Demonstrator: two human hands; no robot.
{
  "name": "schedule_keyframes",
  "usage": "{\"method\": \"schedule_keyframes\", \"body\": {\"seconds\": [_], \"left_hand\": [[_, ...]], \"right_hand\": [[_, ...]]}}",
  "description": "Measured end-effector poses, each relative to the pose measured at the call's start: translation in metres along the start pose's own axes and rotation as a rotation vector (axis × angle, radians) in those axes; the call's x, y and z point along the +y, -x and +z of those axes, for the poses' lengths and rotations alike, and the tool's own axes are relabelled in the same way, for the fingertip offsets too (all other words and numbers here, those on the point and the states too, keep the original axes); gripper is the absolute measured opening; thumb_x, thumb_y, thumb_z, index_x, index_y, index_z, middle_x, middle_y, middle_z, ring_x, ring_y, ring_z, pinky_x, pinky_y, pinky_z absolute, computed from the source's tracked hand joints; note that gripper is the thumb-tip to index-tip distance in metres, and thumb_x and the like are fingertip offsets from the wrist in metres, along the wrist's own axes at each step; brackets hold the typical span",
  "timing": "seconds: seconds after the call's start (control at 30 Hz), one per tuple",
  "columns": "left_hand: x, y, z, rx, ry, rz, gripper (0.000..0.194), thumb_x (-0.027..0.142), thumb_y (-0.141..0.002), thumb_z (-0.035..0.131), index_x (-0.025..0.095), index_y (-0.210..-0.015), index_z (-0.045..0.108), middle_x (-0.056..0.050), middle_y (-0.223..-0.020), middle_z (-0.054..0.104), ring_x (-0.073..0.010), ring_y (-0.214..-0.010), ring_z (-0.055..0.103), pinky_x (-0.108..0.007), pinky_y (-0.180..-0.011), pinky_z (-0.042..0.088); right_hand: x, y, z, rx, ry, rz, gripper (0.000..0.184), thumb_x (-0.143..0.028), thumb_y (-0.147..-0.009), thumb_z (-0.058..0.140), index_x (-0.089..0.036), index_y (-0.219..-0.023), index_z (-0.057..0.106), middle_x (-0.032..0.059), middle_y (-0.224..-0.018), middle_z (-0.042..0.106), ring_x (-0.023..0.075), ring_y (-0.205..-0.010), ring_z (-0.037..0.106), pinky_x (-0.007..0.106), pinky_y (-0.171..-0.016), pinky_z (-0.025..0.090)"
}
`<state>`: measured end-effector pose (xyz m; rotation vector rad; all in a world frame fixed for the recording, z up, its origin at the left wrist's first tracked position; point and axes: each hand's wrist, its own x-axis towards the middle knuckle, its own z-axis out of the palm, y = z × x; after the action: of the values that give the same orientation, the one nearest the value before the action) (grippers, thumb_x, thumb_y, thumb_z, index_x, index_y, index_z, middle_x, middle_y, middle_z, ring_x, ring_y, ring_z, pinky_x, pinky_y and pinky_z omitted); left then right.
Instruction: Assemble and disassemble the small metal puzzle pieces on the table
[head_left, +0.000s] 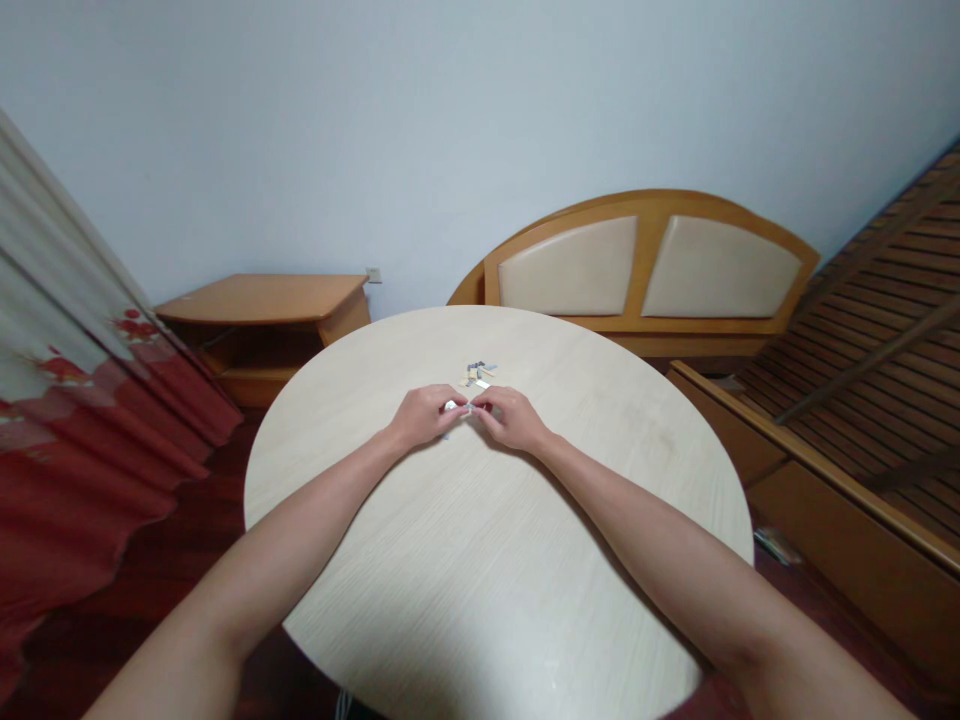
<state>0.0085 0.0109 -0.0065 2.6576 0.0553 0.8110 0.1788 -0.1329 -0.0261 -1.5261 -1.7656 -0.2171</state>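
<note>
From my remote seat, I look down on two bare hands meeting over one round, pale table (480, 560). The left hand (421, 416) and right hand (516, 420) have their fingertips close together, pinching a tiny greyish piece (470, 406) between them, near the middle of the table. A white bit (450, 405) shows at the left fingers; I cannot tell whether it is part of that piece. Just beyond lies one loose cluster (477, 374) of small grey, dark and yellowish parts, several but too small and overlapped for me to count. My worry is the grip: on something so tiny, uneven pressure could make it spring away or drop. A knuckle drifting forward could scatter the cluster, since it sits so near the fingers.
</note>
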Motion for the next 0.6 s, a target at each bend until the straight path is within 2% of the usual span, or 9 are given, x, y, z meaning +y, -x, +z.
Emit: {"method": "schedule_keyframes", "body": {"seconds": [0.6], "left_hand": [[-0.001,-0.0003,0.0015,-0.04,-0.022,-0.035,0.024,0.032,-0.1,0.055,0.02,-0.102,0.076,-0.007,-0.104,0.078,-0.0203,-0.095,0.071,-0.031,-0.086,0.052]], "right_hand": [[-0.0047,-0.0017,-0.0016,-0.009,0.043,0.062,0.023,-0.028,-0.1,0.054,-0.019,-0.089,0.073,0.0067,-0.086,0.074,0.0193,-0.08,0.064,0.032,-0.077,0.046]]}}
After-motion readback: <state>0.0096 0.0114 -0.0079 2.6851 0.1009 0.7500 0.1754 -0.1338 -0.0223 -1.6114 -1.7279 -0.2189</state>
